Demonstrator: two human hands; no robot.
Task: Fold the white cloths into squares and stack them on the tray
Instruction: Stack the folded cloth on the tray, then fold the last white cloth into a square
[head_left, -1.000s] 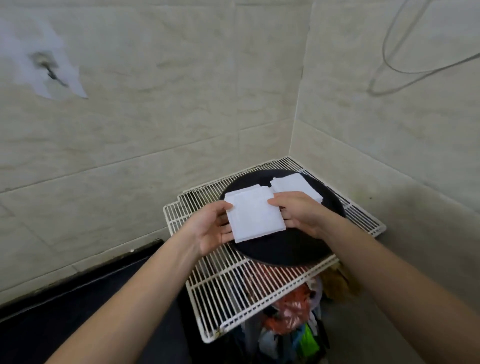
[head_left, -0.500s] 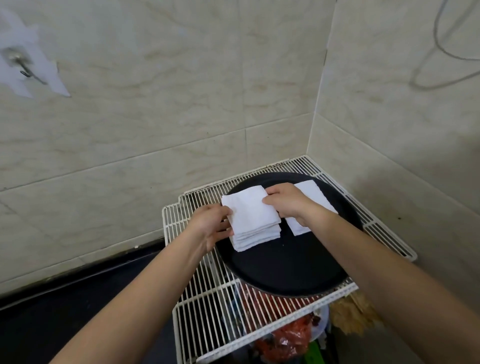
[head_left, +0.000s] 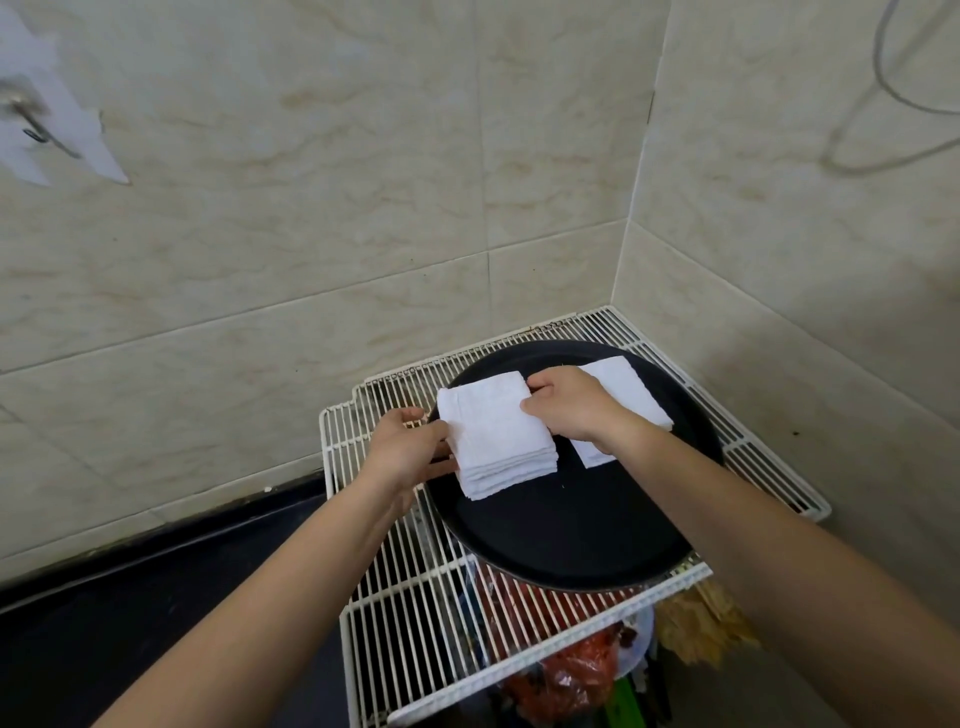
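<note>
Resting on the round black tray (head_left: 571, 525), the stack of folded white cloths (head_left: 496, 436) sits between the fingers: right hand (head_left: 571, 410) pinches its edge, left hand (head_left: 405, 452) presses straight fingers against the opposite side.

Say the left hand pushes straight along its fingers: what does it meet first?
The stack of folded cloths on the tray. The left hand points right at its left side and looks to be touching it, though depth is unclear.
</note>
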